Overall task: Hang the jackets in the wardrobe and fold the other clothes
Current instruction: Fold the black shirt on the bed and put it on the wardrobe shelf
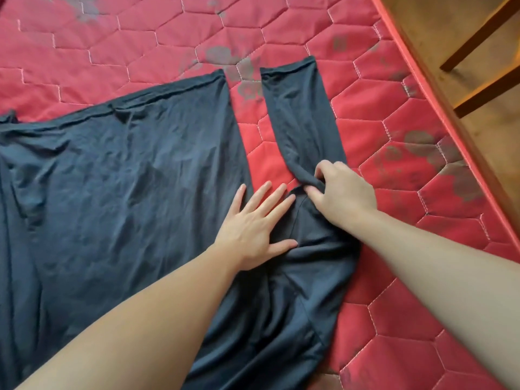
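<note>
Shirt (118,175), dark, long-sleeved, spread flat on red quilted mattress (394,153).

Left hand (253,229) open, fingers splayed, pressing the body near the armpit. Right hand (342,190) pinched on the sleeve (304,119) at its base. Sleeve's long axis runs straight away from the right hand, the nearer one; the body lies to the left, the likely direction for folding.

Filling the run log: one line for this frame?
stage: folding | dark shirt flat on red mattress | left hand pressing | right hand pinching sleeve
</note>
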Motion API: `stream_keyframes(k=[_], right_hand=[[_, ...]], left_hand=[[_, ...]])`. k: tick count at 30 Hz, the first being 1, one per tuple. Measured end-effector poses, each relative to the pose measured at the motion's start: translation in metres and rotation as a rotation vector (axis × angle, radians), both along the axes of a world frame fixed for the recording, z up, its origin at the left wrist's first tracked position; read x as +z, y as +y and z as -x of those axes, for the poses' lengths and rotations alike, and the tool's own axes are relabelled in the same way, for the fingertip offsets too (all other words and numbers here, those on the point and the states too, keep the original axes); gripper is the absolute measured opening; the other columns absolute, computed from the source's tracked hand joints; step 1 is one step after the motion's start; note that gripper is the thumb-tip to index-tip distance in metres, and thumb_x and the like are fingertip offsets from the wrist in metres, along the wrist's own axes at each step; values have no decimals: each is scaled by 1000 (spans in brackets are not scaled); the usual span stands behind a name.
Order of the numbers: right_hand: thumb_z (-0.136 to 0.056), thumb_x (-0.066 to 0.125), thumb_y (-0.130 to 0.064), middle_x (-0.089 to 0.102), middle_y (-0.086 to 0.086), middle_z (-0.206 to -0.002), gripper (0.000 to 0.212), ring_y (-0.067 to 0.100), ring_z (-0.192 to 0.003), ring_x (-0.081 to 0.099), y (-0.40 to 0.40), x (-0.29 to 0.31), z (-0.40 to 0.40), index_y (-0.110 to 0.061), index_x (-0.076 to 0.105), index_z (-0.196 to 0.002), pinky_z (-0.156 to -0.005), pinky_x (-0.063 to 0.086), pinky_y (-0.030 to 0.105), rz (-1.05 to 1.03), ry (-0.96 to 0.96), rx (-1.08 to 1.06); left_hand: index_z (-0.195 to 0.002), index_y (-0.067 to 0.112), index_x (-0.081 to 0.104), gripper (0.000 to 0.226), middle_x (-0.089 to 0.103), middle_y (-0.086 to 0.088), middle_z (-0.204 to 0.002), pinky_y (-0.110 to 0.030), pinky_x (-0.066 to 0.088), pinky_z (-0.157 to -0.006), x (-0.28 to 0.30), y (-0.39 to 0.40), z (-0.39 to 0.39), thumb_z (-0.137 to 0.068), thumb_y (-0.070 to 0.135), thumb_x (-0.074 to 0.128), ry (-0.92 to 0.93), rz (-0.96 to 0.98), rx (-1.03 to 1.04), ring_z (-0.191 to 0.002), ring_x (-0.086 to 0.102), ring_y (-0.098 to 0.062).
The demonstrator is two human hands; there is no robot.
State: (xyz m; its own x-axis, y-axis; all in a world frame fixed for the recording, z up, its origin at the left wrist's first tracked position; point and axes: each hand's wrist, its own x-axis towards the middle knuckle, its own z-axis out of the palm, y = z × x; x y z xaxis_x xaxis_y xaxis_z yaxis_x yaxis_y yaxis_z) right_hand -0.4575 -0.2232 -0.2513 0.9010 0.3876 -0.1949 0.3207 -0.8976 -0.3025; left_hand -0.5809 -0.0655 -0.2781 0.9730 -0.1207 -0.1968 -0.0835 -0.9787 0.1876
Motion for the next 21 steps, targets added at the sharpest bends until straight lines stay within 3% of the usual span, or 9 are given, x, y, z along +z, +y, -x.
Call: stream_keyframes(k=[2,5,9,10,12,14,16,18,21], right_hand=[[-90,59,-26,57,5,-91,10,27,-87,56,2,-1,-11,-16,60,-91,-70,33,29,-225,56,-98],[-91,57,-13,57,6,-82,14,21,-79,50,-11,0,-15,-9,61,-78,-70,27,20,-480,50,-278],[-90,57,-18,61,6,-82,16,25,-84,56,-18,-6,-26,-9,63,-78,-72,31,24,-456,29,-406],[-89,60,-26,63,6,-85,16,25,-86,57,-14,-6,-35,-11,63,-84,-75,34,26,-460,18,-457],[-83,66,-47,63,3,-92,36,22,-90,56,1,-4,-58,-15,61,-99,-80,39,30,-383,70,-504],[-77,66,-58,61,-2,-86,43,23,-85,54,15,-3,-79,-18,59,-92,-73,40,33,-205,185,-470],[-79,65,-47,58,-1,-72,34,26,-77,54,26,0,-88,-14,58,-76,-63,35,33,-110,235,-351],[-81,63,-29,50,-1,-61,26,18,-63,48,32,9,-89,-10,53,-66,-54,33,34,-285,271,-315],[-84,63,-17,52,-1,-69,15,8,-62,50,32,48,-89,-17,57,-71,-60,41,26,-874,495,-592]], left_hand=[[-155,28,14,86,8,7,-163,-48,-5,-120,-4,2,4,-85,75,29,-25,21,48,-150,0,-12],[-154,16,20,89,13,1,-161,-47,1,-120,-7,1,5,-86,71,35,-58,52,101,-149,7,-11],[-152,12,27,90,20,-1,-160,-48,7,-119,-8,2,4,-84,68,42,-89,75,103,-148,14,-13],[-152,11,29,90,21,-2,-160,-49,9,-119,-9,2,4,-83,67,44,-97,82,101,-148,16,-14],[-151,11,31,90,24,-2,-159,-49,11,-118,-10,3,4,-81,66,47,-120,92,97,-147,19,-14],[-151,12,32,91,25,-1,-159,-49,12,-118,-13,3,4,-79,66,49,-147,84,94,-147,19,-14],[-151,12,32,92,25,-1,-159,-49,12,-119,-16,4,3,-78,65,50,-165,79,96,-147,20,-14],[-151,13,32,92,25,0,-159,-49,13,-119,-16,4,4,-77,65,51,-158,101,102,-147,20,-13],[-151,16,32,92,24,2,-159,-47,10,-119,-17,4,4,-76,65,50,-141,123,109,-147,19,-12]])
